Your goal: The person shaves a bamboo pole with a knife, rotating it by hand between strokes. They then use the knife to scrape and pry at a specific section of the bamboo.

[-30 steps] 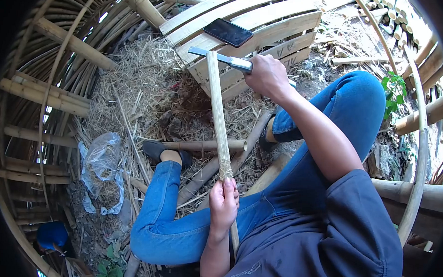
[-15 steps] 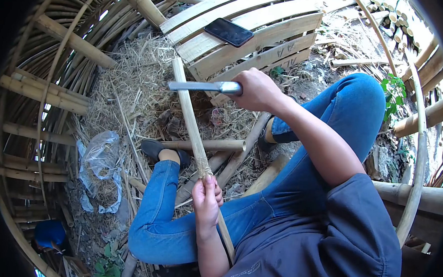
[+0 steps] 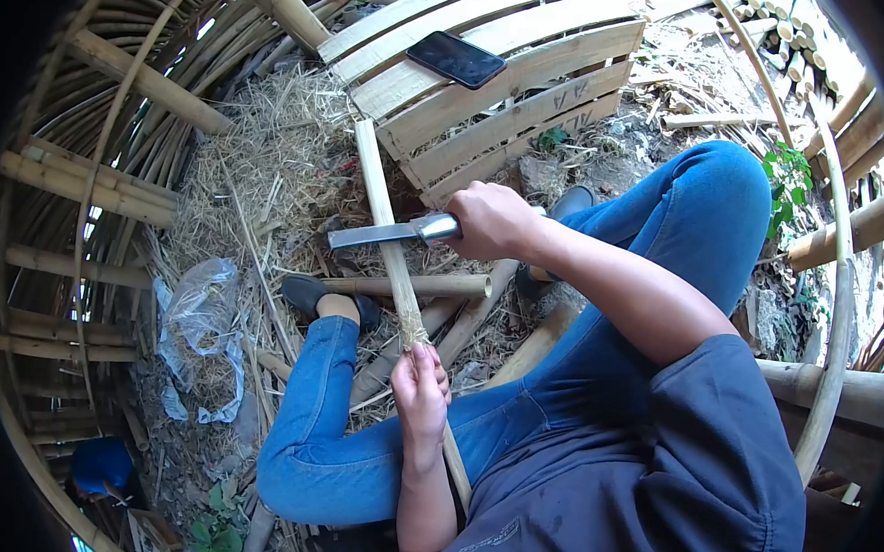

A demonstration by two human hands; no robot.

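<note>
My left hand (image 3: 421, 395) is closed around a pale bamboo strip (image 3: 380, 188), whose lower end runs back under my forearm toward my shirt. Frayed fibres show on the strip just above my fingers. My right hand (image 3: 490, 222) grips the handle of a broad metal knife (image 3: 379, 236). The blade lies crosswise over the strip, around the middle of its upper part. The strip slants up and to the left, its far end beside a slatted wooden crate (image 3: 511, 100).
A phone (image 3: 456, 59) lies on the crate. Shavings (image 3: 268, 167) cover the ground. A cut bamboo piece (image 3: 431, 285) lies between my feet, a plastic bag (image 3: 203, 309) at the left. Bamboo poles (image 3: 152, 86) form the surrounding frame. Bundled bamboo (image 3: 789, 39) is at the upper right.
My right hand and the knife have moved down along the strip, toward my left hand. The strip and my left hand have shifted slightly to the right.
</note>
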